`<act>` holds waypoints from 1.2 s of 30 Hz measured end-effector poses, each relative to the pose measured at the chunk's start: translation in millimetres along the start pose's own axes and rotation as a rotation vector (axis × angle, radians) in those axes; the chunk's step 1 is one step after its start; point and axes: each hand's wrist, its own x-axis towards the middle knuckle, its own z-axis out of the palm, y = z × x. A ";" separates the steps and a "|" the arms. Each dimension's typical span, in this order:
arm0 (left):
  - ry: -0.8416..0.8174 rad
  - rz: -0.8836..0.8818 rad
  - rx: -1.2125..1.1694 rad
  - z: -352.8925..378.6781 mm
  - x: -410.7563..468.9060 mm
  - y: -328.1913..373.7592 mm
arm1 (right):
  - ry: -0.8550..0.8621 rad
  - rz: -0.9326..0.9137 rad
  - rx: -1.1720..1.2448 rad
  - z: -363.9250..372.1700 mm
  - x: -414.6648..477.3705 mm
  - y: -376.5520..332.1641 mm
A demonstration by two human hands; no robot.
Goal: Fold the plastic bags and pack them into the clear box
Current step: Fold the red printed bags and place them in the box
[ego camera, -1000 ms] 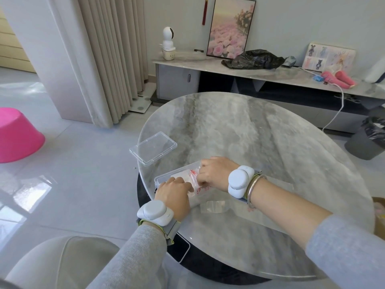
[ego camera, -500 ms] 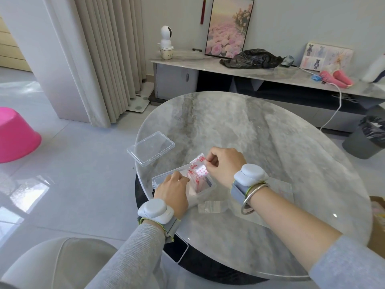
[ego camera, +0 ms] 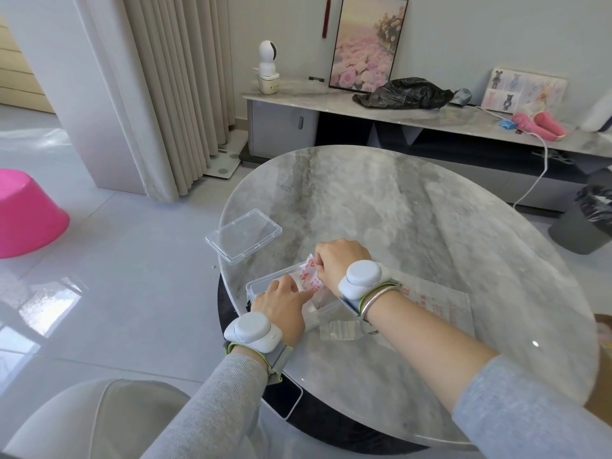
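Note:
A clear box [ego camera: 261, 283] stands at the near left edge of the round marble table [ego camera: 414, 226]. A folded plastic bag with red print [ego camera: 309, 274] sticks up out of the box. My right hand [ego camera: 341, 260] pinches the bag's upper edge from the right. My left hand [ego camera: 281, 303] is over the box's near side, its fingers against the bag's lower part. A flat clear plastic bag with red print [ego camera: 440, 303] lies on the table to the right of the box, partly under my right forearm. A small clear folded piece [ego camera: 341, 329] lies just in front of the box.
The box's clear lid [ego camera: 243, 234] lies upside down at the table's left edge. A chair back [ego camera: 99, 419] is at the lower left. A pink basin [ego camera: 26, 213] is on the floor to the left. A dark bin [ego camera: 586, 220] stands to the right.
My right hand lifted the printed bag up out of the box and has now come back down toward the box with it. My left hand has stayed at the box.

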 end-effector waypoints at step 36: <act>0.043 -0.089 -0.006 0.8 22.5 1.0 | -0.055 0.106 -0.012 27.3 0.7 -23.8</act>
